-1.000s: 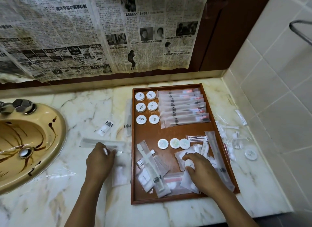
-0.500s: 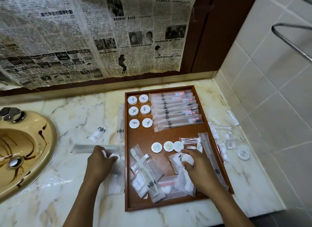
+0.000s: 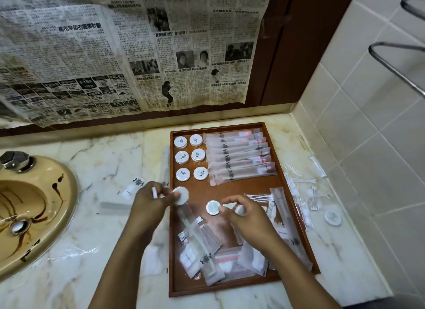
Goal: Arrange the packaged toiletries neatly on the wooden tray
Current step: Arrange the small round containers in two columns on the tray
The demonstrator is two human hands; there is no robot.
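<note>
On bench [image 3: 110,161], head view: tray [image 3: 241,189], rear half ranked with discs [image 3: 190,157] and sachets [image 3: 239,157], front a loose pouch heap [image 3: 202,251]; left grip [image 3: 149,205] pinches a disc [image 3: 182,195] over tray's left rim; right grip [image 3: 248,221] curls round another. Risk, as judged: a loose pinch drops the disc, which rolls toward sink [image 3: 46,216]; forearms crossing the front scatter heap.

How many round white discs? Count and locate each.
9 discs: six gridded in the tray's far-left corner, one held by the left hand, one on the tray by the right hand, one on the counter at right. Hands may hide more.
</note>
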